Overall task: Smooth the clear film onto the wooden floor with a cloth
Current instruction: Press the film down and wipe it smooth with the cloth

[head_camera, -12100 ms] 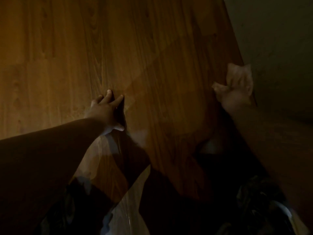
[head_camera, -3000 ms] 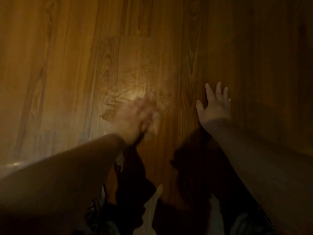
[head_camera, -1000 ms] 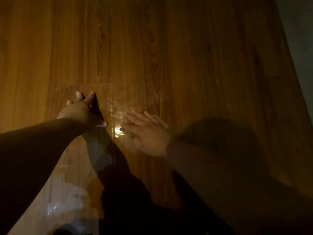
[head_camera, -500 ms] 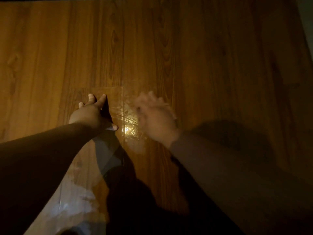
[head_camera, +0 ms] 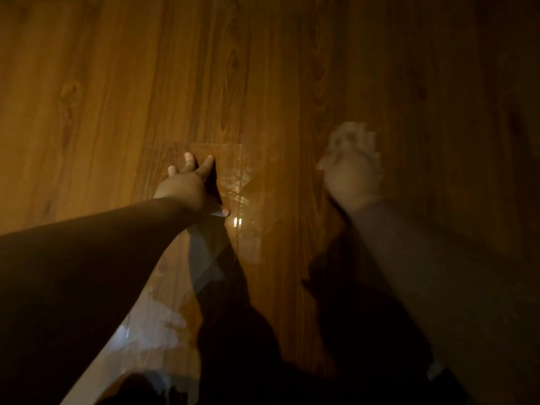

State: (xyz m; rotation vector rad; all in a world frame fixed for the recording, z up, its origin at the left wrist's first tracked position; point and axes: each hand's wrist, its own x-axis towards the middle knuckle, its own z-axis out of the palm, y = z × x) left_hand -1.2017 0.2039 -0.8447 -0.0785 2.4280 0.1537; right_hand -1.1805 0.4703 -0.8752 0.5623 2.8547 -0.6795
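Left hand (head_camera: 187, 190), fingers (head_camera: 190, 161) spread, pins clear glossy film (head_camera: 238, 182) to brown wooden floor (head_camera: 87, 83); right hand (head_camera: 352, 179) clutches pale crumpled cloth (head_camera: 350, 138). Hasty wipe risks trapped creases.

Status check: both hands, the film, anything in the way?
Left hand flat, pressing the film to the floor. Right hand blurred, gripping the cloth, right of the film. Film's near end looks wrinkled. Nothing seen blocking.
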